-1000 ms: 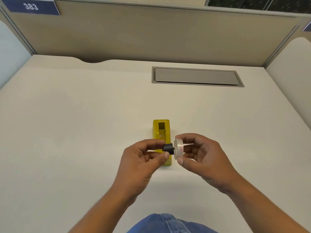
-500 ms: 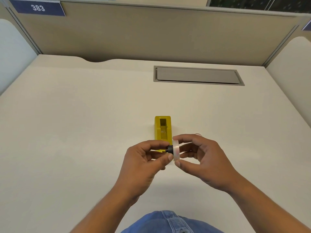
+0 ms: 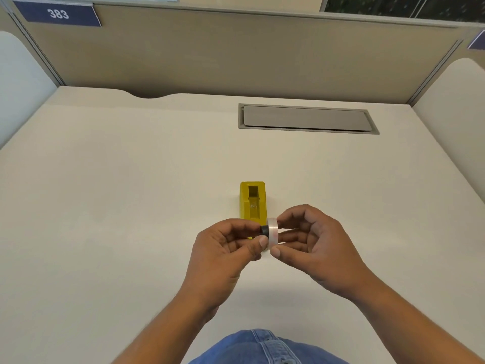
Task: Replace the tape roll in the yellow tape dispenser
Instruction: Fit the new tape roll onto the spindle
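Note:
The yellow tape dispenser (image 3: 253,203) lies on the desk with its roll bay showing no roll; its near end is hidden behind my fingers. Just in front of it I hold a clear tape roll (image 3: 272,233) upright between thumb and fingers of my right hand (image 3: 312,245). My left hand (image 3: 225,256) pinches a small black core hub (image 3: 263,229), which sits mostly inside the roll's centre hole, only a short stub showing on the left side.
A grey cable hatch (image 3: 307,119) is set into the desk at the back right. Beige partition walls (image 3: 236,53) close off the far side and both flanks. My blue jeans (image 3: 262,348) show at the bottom edge.
The black hub has gone from beside the roll to pushed into its centre hole. Both hands closed together and stayed in front of the dispenser.

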`<control>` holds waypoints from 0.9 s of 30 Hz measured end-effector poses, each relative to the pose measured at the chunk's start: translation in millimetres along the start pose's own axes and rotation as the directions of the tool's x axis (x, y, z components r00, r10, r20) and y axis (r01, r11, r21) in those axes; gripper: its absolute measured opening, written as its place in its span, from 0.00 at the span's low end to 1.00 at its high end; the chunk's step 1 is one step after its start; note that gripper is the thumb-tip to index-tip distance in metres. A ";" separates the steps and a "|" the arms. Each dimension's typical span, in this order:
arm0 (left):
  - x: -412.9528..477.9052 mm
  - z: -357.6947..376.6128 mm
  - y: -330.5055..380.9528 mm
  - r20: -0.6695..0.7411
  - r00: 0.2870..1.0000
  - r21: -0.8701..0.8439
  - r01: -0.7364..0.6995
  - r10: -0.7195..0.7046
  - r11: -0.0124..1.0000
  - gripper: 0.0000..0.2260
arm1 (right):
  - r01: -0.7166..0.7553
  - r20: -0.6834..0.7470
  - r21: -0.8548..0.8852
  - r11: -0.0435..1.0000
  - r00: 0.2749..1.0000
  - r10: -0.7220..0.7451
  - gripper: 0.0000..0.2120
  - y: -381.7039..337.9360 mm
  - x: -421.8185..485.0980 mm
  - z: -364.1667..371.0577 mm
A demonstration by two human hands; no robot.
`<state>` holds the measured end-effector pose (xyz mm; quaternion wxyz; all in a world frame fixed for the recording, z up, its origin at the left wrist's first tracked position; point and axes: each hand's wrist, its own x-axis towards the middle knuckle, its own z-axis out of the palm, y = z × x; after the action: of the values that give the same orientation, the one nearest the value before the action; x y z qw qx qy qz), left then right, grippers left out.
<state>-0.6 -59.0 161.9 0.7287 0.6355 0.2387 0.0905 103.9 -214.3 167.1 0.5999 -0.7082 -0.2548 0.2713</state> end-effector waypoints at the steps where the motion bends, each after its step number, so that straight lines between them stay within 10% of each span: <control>1: 0.7 0.0 0.0 -0.001 1.000 -0.011 0.000 0.000 1.000 0.11 | -0.007 0.005 0.023 1.000 1.000 0.007 0.17 0.5 0.7 -0.6; 16: 22.7 -2.0 -2.6 -0.016 0.999 -0.024 0.042 -0.042 0.999 0.06 | -0.032 -0.088 -0.062 0.998 0.996 0.027 0.06 4.8 25.8 -5.3; 27: 67.5 -9.9 -14.1 -0.109 0.993 0.312 -0.002 0.038 0.950 0.03 | 0.007 -0.130 -0.351 0.936 0.990 -0.057 0.05 23.1 67.3 -8.9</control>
<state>51.1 -23.3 131.7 0.6036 0.7386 0.2849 0.0951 159.5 -177.9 140.2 0.4852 -0.8163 -0.2682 0.1622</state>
